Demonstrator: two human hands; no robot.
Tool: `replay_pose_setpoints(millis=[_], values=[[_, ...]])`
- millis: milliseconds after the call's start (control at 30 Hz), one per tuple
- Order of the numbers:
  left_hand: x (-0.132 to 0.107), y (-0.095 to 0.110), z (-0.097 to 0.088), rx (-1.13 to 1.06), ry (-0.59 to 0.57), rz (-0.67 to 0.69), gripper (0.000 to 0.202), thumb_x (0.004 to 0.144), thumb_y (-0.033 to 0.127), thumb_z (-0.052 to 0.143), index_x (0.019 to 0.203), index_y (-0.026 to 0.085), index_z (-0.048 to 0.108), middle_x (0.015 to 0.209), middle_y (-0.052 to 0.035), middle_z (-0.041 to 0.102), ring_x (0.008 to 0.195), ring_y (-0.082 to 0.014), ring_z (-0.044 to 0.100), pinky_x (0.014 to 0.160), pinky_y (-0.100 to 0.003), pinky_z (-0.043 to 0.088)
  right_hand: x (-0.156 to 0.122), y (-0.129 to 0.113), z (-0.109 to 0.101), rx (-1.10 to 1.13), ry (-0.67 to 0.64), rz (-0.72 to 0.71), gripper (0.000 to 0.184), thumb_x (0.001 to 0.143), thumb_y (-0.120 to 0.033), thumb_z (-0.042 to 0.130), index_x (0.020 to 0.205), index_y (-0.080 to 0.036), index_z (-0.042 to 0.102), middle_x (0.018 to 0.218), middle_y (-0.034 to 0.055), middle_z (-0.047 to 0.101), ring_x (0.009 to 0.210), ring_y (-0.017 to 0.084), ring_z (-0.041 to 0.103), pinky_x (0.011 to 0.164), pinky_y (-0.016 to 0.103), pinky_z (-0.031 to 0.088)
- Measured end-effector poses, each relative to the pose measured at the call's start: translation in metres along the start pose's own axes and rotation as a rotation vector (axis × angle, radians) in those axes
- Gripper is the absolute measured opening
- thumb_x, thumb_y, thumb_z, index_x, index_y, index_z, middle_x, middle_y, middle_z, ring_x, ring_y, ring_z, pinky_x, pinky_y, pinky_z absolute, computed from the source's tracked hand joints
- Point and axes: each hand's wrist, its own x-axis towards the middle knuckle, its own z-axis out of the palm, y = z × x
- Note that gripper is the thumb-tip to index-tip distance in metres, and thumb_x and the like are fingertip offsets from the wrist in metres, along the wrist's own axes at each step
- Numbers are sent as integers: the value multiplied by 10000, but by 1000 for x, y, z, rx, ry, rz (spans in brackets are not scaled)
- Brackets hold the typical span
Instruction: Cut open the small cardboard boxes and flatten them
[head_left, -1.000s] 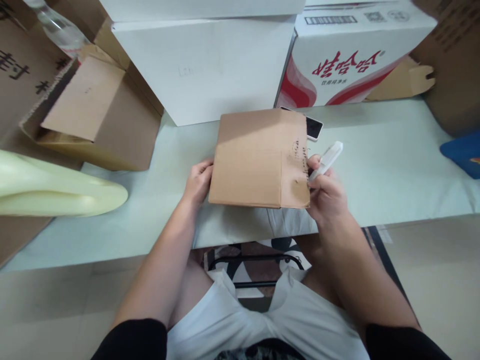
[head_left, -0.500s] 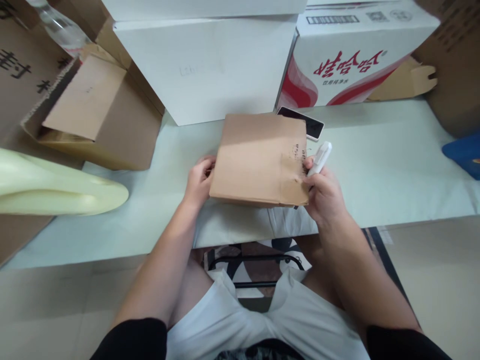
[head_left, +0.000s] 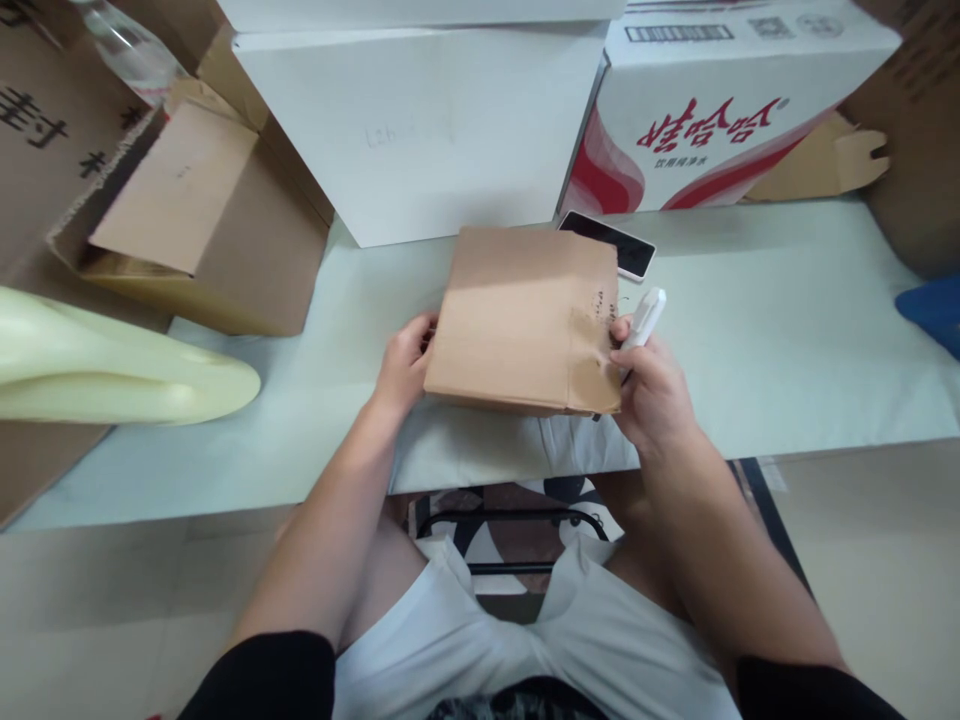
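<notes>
Phone [head_left: 627, 252] half behind cardboard box [head_left: 517, 320], white tool [head_left: 645, 315] end inside right hand [head_left: 654, 395]

Brown cardboard box [head_left: 517, 320] sitting shut, broad face up, on table [head_left: 787, 340] near its 6 o'clock edge. Crease running across top, lighter band lying toward 12 o'clock. Torn patch and black print showing at 3 o'clock edge. Slim white tool [head_left: 643, 318] touching that edge, pointing toward 1 o'clock.

Cardboard box [head_left: 517, 320] tipped lower, phone [head_left: 613, 244] behind it now uncovered
</notes>
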Motion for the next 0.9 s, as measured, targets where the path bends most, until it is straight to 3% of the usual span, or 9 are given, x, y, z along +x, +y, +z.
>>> replay_pose_setpoints(millis=[267, 400, 633, 900], values=[[0, 2, 1, -1, -2, -4, 354, 877, 523, 606, 983, 216, 745, 962, -84, 789, 901, -280, 693, 774, -371, 526, 1, 3, -3, -7, 4, 9, 377, 496, -260, 690, 801, -254, 469, 680, -43, 442, 568, 116, 403, 491, 261, 291], [0, 1, 2, -1, 4, -14, 373, 869, 536, 611, 1004, 218, 753, 970, -77, 797, 905, -283, 693, 780, -377, 538, 2, 5, -5, -31, -54, -39, 351, 548, -272, 688, 809, -257, 454, 715, -37, 429, 597, 124, 422, 500, 269, 323], [1, -1, 4, -49, -6, -11, 453, 834, 598, 637, 1038, 207, 741, 1030, -92, 797, 962, -293, 716, 823, -382, 550, 1, 8, 0, -29, 32, 26, 362, 505, -295, 706, 780, -246, 476, 691, -49, 460, 603, 113, 429, 529, 255, 310], [1, -1, 5, -41, -29, -38, 441, 833, 598, 613, 1016, 227, 764, 1068, -88, 806, 1033, -329, 706, 907, -428, 552, 1, 14, -2, -54, 2, 26, 361, 534, -305, 725, 781, -250, 467, 672, -55, 442, 615, 123, 414, 561, 275, 299]])
